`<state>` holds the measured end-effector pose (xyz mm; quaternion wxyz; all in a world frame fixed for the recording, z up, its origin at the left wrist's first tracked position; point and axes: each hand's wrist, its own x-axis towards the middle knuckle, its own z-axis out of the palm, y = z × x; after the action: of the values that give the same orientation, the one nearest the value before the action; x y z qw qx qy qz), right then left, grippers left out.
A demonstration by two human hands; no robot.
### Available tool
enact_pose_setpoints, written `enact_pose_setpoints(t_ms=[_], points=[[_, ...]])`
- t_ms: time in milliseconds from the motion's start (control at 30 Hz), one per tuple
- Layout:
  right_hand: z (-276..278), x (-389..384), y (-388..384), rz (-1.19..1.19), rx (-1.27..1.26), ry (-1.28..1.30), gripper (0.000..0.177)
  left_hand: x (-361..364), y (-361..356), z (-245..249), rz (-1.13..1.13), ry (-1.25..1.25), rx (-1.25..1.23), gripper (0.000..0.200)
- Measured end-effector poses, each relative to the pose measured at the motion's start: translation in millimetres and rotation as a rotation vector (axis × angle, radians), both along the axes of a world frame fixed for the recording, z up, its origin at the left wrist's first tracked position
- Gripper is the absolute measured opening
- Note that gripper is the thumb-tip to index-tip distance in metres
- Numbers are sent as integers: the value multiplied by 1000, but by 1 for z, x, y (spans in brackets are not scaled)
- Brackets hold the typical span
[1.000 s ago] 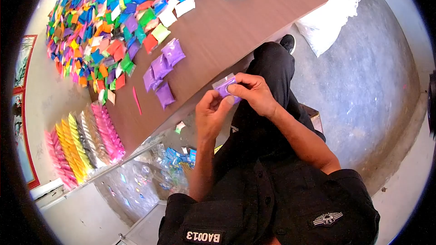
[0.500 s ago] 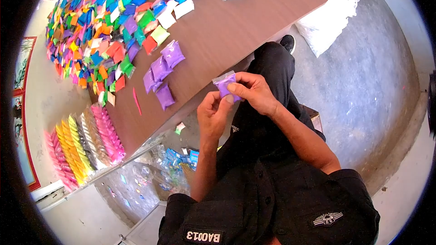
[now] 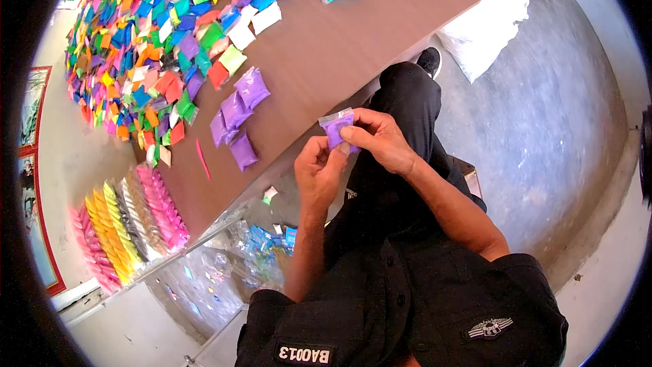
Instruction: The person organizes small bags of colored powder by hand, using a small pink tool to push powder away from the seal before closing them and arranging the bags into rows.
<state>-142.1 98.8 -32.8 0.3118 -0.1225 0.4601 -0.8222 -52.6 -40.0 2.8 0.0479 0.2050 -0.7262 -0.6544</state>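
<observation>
1. Purple powder fills the small packet (image 3: 337, 126), which is held over the lap, just off the table (image 3: 353, 34) edge.
2. The right hand (image 3: 384, 139) is clamped on its side and the left hand (image 3: 318, 166) pinches its lower edge, likely steadying it.
3. Matching purple packets (image 3: 238, 112) lie together beside the mixed heap (image 3: 149, 34), seemingly grouped by colour.

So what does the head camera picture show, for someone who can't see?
Both hands, left hand and right hand, pinch a small purple packet over the lap, beside a brown table strewn with many colourful packets.
</observation>
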Motion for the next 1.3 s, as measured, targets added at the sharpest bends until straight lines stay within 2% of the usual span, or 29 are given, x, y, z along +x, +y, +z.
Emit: enact_pose_setpoints(t_ms=[167,233,267,433,667,867,1233,1300], points=[[-1,1,-1,-23,3,19,17,-3,6,11,-14,18,62,13],[-2,2,-2,-9,-7,18,17,-4,10,15,140,87,111,14],[-2,2,-3,10,-23,43,17,-3,8,13,144,85,110,14],[0,4,-8,47,16,101,18,1,-7,9,117,109,-110,10],[1,4,-10,21,18,73,17,2,-9,6,84,98,-147,9],[-3,7,-12,8,37,128,15,2,-4,10,171,122,29,13],[3,9,-18,60,18,100,15,6,-15,18,121,61,-220,11],[0,9,-20,14,28,143,16,6,-16,20,123,60,-177,11]])
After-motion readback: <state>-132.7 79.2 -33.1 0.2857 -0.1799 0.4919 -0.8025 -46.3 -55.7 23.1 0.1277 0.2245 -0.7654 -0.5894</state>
